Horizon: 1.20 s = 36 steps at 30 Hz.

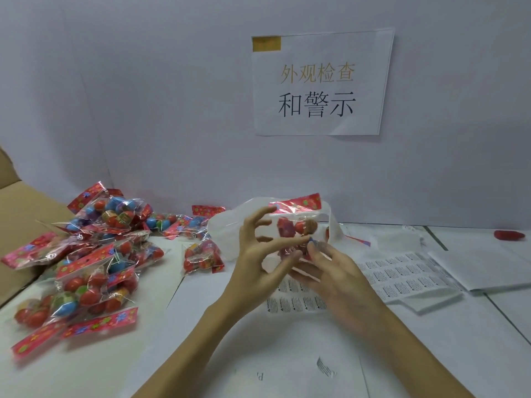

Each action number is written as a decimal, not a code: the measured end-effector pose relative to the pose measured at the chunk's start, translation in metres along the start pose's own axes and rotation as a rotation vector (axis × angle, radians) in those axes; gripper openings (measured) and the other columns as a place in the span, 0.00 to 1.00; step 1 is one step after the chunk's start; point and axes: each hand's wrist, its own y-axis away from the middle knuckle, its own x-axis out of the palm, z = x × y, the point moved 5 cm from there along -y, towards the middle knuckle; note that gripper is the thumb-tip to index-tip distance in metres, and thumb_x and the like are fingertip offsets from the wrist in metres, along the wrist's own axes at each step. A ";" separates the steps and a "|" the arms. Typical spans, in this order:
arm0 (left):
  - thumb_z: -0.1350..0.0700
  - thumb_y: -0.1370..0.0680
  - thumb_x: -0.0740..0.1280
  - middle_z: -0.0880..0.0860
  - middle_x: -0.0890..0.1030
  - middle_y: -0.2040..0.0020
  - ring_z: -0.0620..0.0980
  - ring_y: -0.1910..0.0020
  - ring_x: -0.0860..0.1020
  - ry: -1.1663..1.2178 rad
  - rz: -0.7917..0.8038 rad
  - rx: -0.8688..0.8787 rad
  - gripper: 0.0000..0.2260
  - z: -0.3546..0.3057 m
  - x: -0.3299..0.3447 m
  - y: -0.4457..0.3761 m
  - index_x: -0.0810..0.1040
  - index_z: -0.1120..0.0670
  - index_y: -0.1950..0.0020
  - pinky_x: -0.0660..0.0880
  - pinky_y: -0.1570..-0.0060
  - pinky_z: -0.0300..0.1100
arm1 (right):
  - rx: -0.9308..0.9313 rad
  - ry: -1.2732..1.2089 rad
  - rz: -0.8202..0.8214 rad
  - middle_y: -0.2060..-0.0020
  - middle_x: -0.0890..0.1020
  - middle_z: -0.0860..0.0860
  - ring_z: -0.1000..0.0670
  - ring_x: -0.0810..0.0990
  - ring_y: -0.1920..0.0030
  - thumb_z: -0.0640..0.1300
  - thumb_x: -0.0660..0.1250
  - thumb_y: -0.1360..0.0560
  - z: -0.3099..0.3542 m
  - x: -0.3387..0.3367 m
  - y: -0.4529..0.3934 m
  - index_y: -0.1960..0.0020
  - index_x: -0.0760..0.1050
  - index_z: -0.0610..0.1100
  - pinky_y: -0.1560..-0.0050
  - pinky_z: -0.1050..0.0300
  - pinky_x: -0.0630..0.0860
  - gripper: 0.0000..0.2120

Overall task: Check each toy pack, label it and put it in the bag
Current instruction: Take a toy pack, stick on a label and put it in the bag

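Note:
A clear toy pack (297, 225) with a red header card and coloured balls inside is held up at the centre of the view. My left hand (258, 254) grips its left side, thumb and fingers curled around the plastic. My right hand (330, 268) pinches the pack's lower right part with thumb and fingers, where something small and pale, perhaps a label, shows at the fingertips. Behind the pack lies a white plastic bag (224, 231) with its mouth open. Sheets of small printed labels (402, 274) lie on the table under and to the right of my hands.
A heap of several toy packs (86, 254) covers the left of the table, beside a cardboard box (17, 225). One pack (202, 257) lies alone near the bag. A loose label (326, 366) lies near the front. White papers (482, 265) and a red object (508, 234) are at the right.

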 end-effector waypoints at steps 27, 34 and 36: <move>0.55 0.21 0.71 0.49 0.72 0.37 0.50 0.38 0.76 -0.169 0.063 -0.072 0.06 0.007 0.008 0.007 0.85 0.49 0.46 0.75 0.38 0.50 | -0.300 1.256 -0.038 0.54 0.79 0.53 0.50 0.80 0.47 0.33 0.66 0.20 0.002 -0.021 -0.005 0.21 0.62 0.59 0.39 0.52 0.78 0.34; 0.47 0.23 0.75 0.46 0.73 0.36 0.49 0.34 0.71 -0.320 0.148 -0.109 0.06 0.022 0.008 0.006 0.86 0.48 0.52 0.67 0.37 0.51 | -0.370 1.194 -0.103 0.49 0.81 0.60 0.63 0.78 0.45 0.40 0.71 0.20 0.011 -0.011 0.001 0.38 0.73 0.51 0.43 0.64 0.72 0.14; 0.46 0.22 0.74 0.47 0.72 0.36 0.47 0.35 0.69 -0.322 0.177 -0.144 0.06 0.029 0.008 0.008 0.87 0.47 0.51 0.64 0.36 0.49 | -0.405 1.293 -0.086 0.49 0.81 0.62 0.65 0.76 0.46 0.39 0.72 0.21 0.013 -0.009 0.001 0.42 0.78 0.48 0.40 0.60 0.71 0.10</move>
